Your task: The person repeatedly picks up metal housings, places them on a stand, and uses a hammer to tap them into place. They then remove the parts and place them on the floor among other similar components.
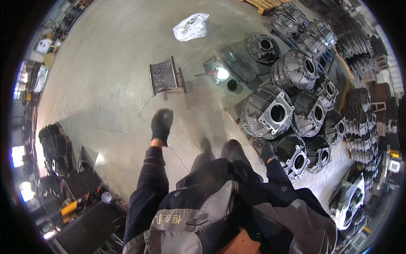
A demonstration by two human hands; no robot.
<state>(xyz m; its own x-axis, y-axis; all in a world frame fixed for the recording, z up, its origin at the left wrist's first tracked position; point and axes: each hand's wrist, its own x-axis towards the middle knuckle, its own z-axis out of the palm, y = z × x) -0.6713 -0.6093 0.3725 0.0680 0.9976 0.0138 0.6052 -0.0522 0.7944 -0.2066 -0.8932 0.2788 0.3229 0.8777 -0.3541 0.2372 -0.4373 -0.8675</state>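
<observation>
My left hand (162, 123), in a dark glove, reaches out over the concrete floor. Nothing shows in it, and its fingers seem loosely stretched, though the dark glove blurs their outline. Beyond it stands a small low stool (164, 76) with a dark patterned seat. To the right, my gloved right hand (264, 150) is beside a large grey cast-metal housing (267, 112) with a round opening. Just right of that hand is another housing (292, 157). Whether the hand touches either one cannot be made out, and its fingers blend into the dark metal.
Several more housings (294, 70) crowd the right side. Ahead lie a bright lamp (220, 73), a small black round container (232, 85) and a crumpled clear plastic bag (191, 27). Stacked dark parts (56, 148) stand at left, above a cluttered dark bench (91, 224).
</observation>
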